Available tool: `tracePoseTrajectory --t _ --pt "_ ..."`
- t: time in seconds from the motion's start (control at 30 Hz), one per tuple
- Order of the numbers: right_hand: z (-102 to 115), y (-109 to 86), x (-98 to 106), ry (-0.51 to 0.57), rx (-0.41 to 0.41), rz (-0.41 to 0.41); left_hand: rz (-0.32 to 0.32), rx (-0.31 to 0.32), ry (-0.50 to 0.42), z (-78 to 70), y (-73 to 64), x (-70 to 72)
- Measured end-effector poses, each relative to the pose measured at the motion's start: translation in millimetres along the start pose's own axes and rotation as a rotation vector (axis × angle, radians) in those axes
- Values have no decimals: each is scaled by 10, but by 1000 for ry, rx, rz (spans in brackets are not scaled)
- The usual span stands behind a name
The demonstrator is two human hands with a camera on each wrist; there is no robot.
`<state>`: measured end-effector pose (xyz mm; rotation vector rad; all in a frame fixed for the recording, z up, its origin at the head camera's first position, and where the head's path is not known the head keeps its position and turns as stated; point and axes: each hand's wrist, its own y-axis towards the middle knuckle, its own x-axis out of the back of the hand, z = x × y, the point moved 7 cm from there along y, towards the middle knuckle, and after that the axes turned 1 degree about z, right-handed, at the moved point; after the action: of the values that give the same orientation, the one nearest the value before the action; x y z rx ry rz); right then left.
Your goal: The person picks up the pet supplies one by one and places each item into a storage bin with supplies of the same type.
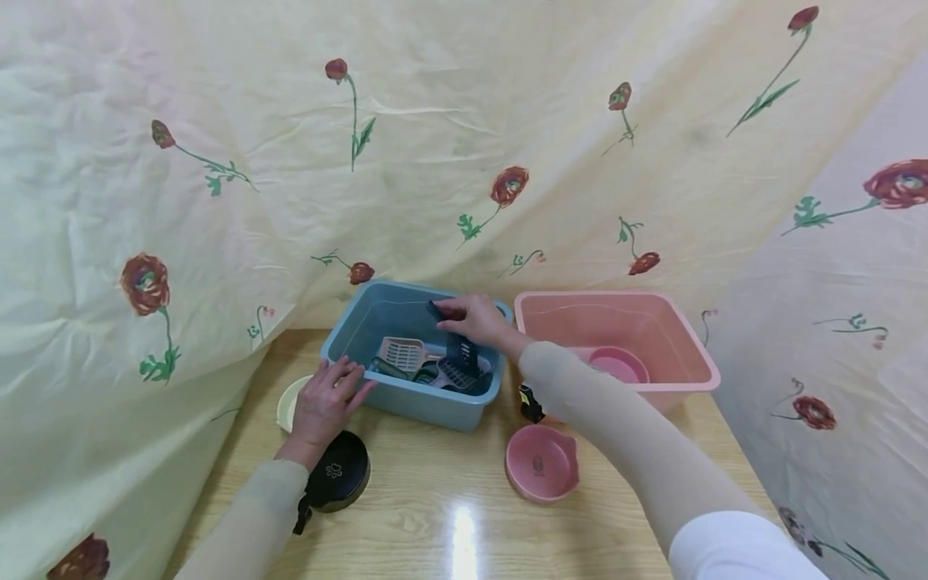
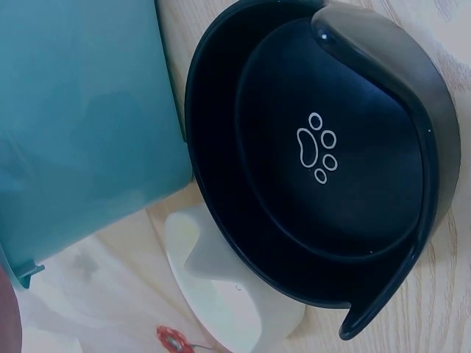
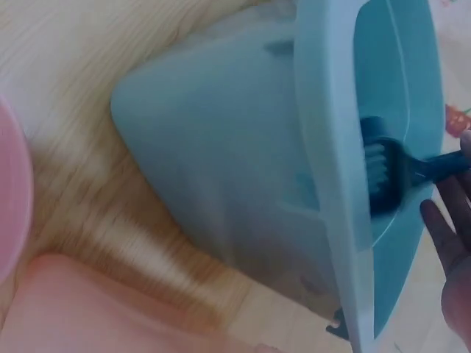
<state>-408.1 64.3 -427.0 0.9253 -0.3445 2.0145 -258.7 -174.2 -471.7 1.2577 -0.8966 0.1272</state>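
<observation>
My right hand (image 1: 474, 318) pinches the handle of a dark blue litter scoop (image 1: 461, 352) over the blue litter tub (image 1: 428, 407). In the right wrist view, the scoop's slotted head (image 3: 386, 173) is inside the tub, partly behind the rim. At the tub's front-left corner, my left hand (image 1: 326, 403) rests on the rim with its fingers extended. Lying in the tub are a beige slotted scoop (image 1: 402, 353), a greyish one (image 1: 455, 374) and a dark green handled item (image 1: 391, 368). The left wrist view shows almost none of the left hand.
A pink litter tub (image 1: 681, 391) at the right holds a pink bowl (image 1: 619, 364). Another pink bowl (image 1: 540, 463) sits on the wooden table (image 1: 428, 499). Below my left wrist stands a black paw-print bowl (image 2: 331, 184), beside a white bowl (image 2: 213, 294). Flowered cloth (image 1: 435, 145) hangs behind.
</observation>
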Motion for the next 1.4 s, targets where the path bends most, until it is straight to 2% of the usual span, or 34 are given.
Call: tracePoseTrajectory --t 0.27,0.5,0.83,1.1,1.4 --pt "-81 -20 7 -75 -10 46 -7 -14 -13 -10 -4 2" --pt "-162 -214 142 -65 -57 64 -20 -27 -32 -9 -4 17" --pt "-190 -687 483 -71 -63 89 -55 -43 -45 -39 14 46" --pt "-125 -1092 686 -108 -26 110 -57 -22 -38 -31 5 57" --pt "-67 -1619 790 -113 -96 207 -37 -27 -46 -25 5 46"
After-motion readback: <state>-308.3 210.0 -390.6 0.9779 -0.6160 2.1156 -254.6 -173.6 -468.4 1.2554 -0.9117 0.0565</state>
